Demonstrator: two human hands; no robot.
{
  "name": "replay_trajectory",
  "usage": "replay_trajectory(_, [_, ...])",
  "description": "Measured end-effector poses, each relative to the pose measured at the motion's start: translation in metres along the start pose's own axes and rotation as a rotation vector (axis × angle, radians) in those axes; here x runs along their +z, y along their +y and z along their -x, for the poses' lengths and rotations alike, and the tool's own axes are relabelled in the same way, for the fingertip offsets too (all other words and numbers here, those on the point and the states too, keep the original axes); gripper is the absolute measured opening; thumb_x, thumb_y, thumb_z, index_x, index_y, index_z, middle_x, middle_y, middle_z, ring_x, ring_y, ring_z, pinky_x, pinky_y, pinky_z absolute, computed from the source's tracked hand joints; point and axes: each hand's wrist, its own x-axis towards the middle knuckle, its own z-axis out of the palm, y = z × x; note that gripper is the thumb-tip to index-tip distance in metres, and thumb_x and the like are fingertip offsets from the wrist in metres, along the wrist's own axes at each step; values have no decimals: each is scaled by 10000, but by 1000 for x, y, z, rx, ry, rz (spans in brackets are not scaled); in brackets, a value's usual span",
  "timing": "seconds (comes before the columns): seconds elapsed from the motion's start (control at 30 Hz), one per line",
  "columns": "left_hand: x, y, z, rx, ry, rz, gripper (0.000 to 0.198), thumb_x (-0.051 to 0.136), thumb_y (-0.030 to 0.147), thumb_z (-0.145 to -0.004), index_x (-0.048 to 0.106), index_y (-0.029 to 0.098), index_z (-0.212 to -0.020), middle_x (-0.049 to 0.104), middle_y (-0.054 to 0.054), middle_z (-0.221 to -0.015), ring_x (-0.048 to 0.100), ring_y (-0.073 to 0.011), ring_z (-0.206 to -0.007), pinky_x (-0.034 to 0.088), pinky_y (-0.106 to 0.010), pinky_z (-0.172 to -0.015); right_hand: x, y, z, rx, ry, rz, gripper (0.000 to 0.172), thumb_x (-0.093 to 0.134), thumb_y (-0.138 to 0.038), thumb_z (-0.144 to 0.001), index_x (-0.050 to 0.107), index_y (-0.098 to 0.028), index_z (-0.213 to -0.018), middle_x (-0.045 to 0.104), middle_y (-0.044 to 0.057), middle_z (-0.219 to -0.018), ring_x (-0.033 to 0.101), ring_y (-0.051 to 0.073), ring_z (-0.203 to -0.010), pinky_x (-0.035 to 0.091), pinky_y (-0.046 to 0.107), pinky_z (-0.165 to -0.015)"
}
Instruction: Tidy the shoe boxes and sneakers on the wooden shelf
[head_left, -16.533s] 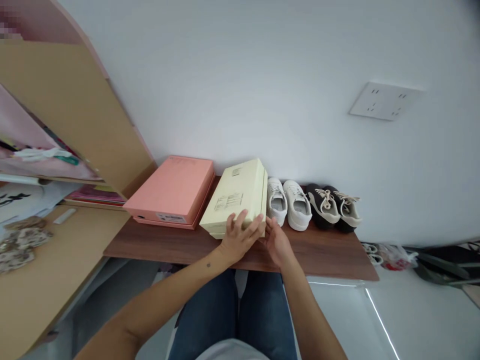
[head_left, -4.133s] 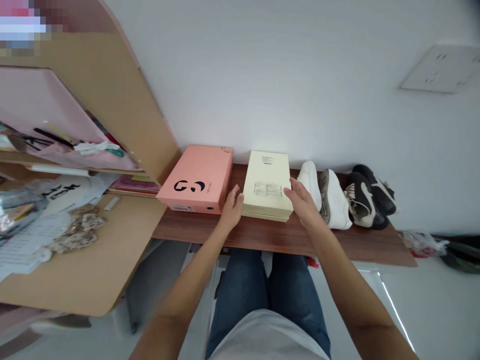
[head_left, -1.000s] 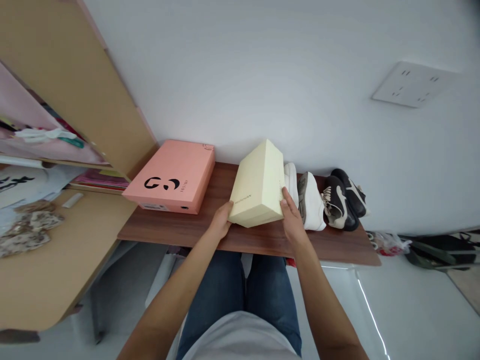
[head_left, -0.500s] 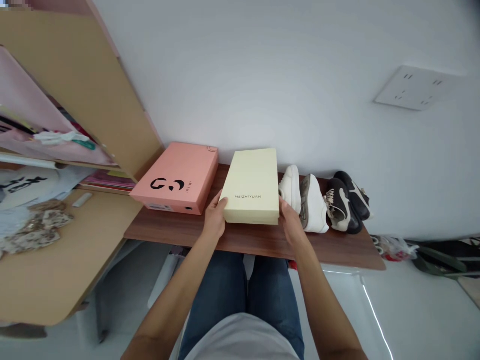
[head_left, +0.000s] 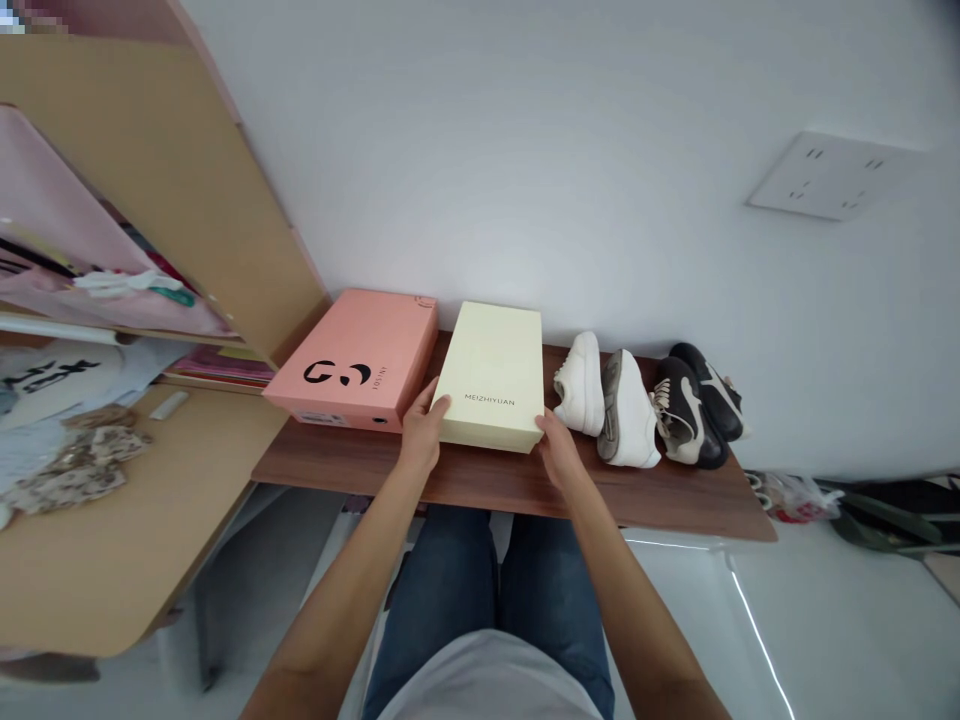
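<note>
The left hand point(head_left: 422, 428) and the right hand point(head_left: 556, 448) clasp the cream box point(head_left: 491, 355) between the pink box point(head_left: 367, 340) at left and the white shoes point(head_left: 634, 415) at right, which a careless rightward push could displace.

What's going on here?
A person has the cream box by its near corners, left hand on one side, right hand on the other. It looks closed, lettering up. On the same brown board, the pink box sits to its left; white shoes, then black shoes, to its right.
</note>
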Motion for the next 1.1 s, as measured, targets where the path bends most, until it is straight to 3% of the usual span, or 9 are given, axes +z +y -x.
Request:
replay_trajectory(0.13, [-3, -5, -4, -2, -6, -23, 541, 758, 265, -718, 660, 222, -1249, 700, -78, -1218, 595, -250, -1220, 443, -397, -1074, 0, 9, -2, 49, 23, -74, 548, 629, -434, -745, 615, -248, -1260, 680, 15, -1255, 594, 267, -1165, 485, 383, -965])
replay_trajectory(0.4, [-6, -13, -5, 22, 7, -26, 591, 752, 282, -716, 636, 190, -1289, 641, -100, -1320, 576, -266, -1241, 427, -417, -1083, 1, 15, -6, 54, 33, -99, 572, 641, -410, -714, 618, -235, -1258, 695, 24, -1209, 606, 274, -1100, 494, 364, -882])
replay_trajectory(1.1, [-8, -17, -22, 22, -33, -55, 571, 739, 308, -765, 616, 220, -1316, 658, -87, -1294, 588, -253, -1230, 453, -406, -1064, -2, 21, -24, 26, -21, 36, 678, 572, -515, -770, 515, -229, -1382, 574, 55, -1404, 565, 296, -1231, 487, 431, -995])
